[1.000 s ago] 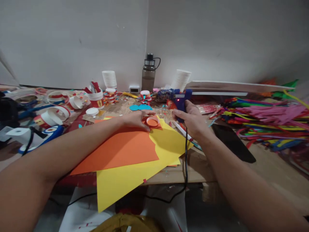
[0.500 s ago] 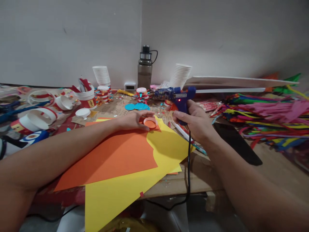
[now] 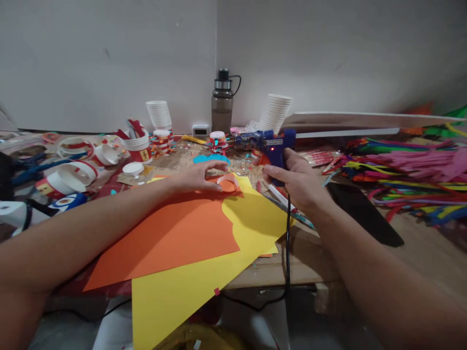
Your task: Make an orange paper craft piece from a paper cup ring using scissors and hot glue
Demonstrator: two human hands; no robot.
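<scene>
My right hand (image 3: 301,177) is wrapped round the handle of a blue hot glue gun (image 3: 276,150) with a lit red light. Its nozzle points left, and a white glue stick (image 3: 346,134) juts out behind. My left hand (image 3: 197,177) rests on the orange paper (image 3: 175,233), thumb and fingers apart. Beside its fingertips lies a pale paper ring (image 3: 235,183); whether the thumb touches it, I cannot tell. Under the orange paper is a yellow sheet (image 3: 164,301) with its corner past the table's front edge.
A bottle (image 3: 222,109) and stacked paper cups (image 3: 276,112) stand by the wall. Blue paper discs (image 3: 211,159) lie behind my left hand. Cut cups (image 3: 60,182) crowd the left; a dark phone-like slab (image 3: 365,214) and pipe cleaners (image 3: 419,165) are right. The gun's cord (image 3: 288,243) hangs down.
The view has shifted slightly. My left hand has drawn a little to the left, off the ring's near side. The glue gun stays held at about the same height.
</scene>
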